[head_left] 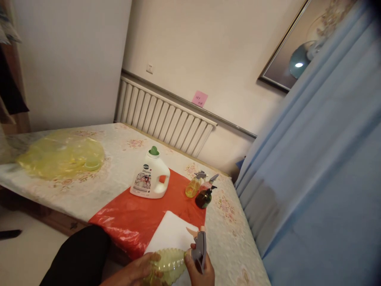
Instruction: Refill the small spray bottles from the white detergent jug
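A clear yellow-green ribbed spray bottle [172, 260] lies tilted at the bottom of the view, over a white sheet [169, 230]. My left hand [141, 270] is closed around its body, partly cut off by the frame edge. My right hand [200, 274] grips the grey trigger spray head [201, 248] with its peach-coloured trigger, at the bottle's neck. Whether the head is screwed tight cannot be seen. Beyond them stands a white handled jug [149, 182] with a green piece in its open neck.
Red plastic [119, 218] covers part of the flowered cloth [119, 143]. To the right stand a yellow spray bottle [192, 189], a pinkish one [205, 185] and a dark pump bottle [203, 199]. A yellow plastic bag [59, 155] and a pale green ring-shaped piece [92, 165] lie left. A blue curtain [312, 171] hangs right.
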The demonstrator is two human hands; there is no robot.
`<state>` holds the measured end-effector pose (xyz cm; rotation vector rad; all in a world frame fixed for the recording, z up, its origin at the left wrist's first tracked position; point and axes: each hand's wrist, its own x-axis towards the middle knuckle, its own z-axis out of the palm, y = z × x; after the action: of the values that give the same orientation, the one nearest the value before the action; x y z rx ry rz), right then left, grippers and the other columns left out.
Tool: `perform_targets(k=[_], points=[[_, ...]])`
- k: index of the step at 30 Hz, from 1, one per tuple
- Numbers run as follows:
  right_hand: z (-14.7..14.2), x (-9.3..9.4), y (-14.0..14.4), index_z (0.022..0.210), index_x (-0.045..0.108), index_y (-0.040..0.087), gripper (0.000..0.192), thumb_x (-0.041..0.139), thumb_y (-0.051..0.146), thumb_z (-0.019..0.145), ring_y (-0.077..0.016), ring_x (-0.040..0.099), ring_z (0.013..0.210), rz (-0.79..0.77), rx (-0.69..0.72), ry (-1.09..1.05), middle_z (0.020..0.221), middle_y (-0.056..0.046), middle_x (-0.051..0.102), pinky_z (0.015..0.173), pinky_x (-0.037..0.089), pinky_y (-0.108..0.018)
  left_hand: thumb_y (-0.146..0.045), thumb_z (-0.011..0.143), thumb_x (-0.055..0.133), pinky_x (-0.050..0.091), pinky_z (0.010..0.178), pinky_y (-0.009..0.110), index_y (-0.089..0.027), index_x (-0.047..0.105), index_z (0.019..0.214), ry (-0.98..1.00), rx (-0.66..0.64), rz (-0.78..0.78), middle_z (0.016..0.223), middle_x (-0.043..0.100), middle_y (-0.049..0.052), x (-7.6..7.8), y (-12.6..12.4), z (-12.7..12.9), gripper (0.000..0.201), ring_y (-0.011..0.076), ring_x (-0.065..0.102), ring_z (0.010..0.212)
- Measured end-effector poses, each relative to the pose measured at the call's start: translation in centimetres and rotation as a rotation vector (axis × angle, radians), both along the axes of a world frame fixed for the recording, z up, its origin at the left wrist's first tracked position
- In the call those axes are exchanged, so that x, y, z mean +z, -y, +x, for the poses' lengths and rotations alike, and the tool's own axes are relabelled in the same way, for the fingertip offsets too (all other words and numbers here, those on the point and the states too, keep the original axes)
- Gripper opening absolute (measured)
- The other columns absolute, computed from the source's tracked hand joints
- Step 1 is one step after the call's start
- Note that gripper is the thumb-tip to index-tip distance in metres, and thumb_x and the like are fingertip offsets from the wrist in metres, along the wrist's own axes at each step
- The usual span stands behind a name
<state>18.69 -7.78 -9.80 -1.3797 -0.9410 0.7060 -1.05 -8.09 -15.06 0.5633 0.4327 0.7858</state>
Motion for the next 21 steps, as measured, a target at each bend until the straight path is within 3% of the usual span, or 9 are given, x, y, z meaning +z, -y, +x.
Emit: perform_targets(k=[3,7,13,17,21], points=[[0.0,0.0,0.0,0.084,0.075,0.010,0.051,0.081,0.051,0.054,-0.0264,0.067,0.079,-0.010,0.008,0.000,0.083,-0.012,0.074,0.070,0.053,-0.030,-0.038,0.080,0.066,0.045,0.092,0.034,-0.021,0.060,0.114,0.027,-0.013,0.051,0.119,0.067,0.010,1.6,0.1,0.1,0.039,0.0271,0.061,0.112],[-0.3,0.1,0.1,0.085,0.074,0.010,0.054,0.081,0.053,0.053,-0.0250,0.067,0.077,0.004,-0.024,-0.009,0.080,-0.010,0.074,0.068,0.053,-0.028,-0.043,0.080,0.066,0.044,0.094,0.036,-0.018,0.067,0.110,0.065,-0.026,0.067,0.117,0.068,0.011,2.7,0.2,0.3,0.039,0.0281,0.063,0.107],[-0.8,0.8,0.1,0.085,0.074,0.010,0.054,0.080,0.053,0.053,-0.0251,0.068,0.076,0.017,-0.035,0.005,0.081,-0.010,0.075,0.066,0.054,-0.028,-0.053,0.081,0.061,0.047,0.058,0.023,-0.017,0.065,0.102,0.008,0.025,-0.108,0.089,0.074,0.011,0.4,-0.1,0.6,0.042,0.0209,0.069,0.075],[-0.8,1.2,0.2,0.086,0.075,0.010,0.053,0.080,0.051,0.054,-0.0255,0.068,0.077,-0.003,-0.030,0.018,0.080,-0.010,0.074,0.066,0.054,-0.028,-0.064,0.079,0.057,0.046,0.055,0.023,-0.016,0.059,0.102,-0.043,-0.011,-0.125,0.088,0.073,0.013,-0.3,-0.2,0.7,0.053,0.0195,0.068,0.070],[-0.7,1.3,0.2,0.086,0.075,0.009,0.054,0.079,0.052,0.054,-0.0258,0.068,0.079,-0.002,-0.017,-0.005,0.083,-0.011,0.075,0.068,0.054,-0.028,-0.058,0.080,0.059,0.048,0.062,0.025,-0.015,0.056,0.111,0.019,-0.024,-0.083,0.098,0.071,0.015,0.0,-0.1,0.4,0.053,0.0206,0.069,0.078]])
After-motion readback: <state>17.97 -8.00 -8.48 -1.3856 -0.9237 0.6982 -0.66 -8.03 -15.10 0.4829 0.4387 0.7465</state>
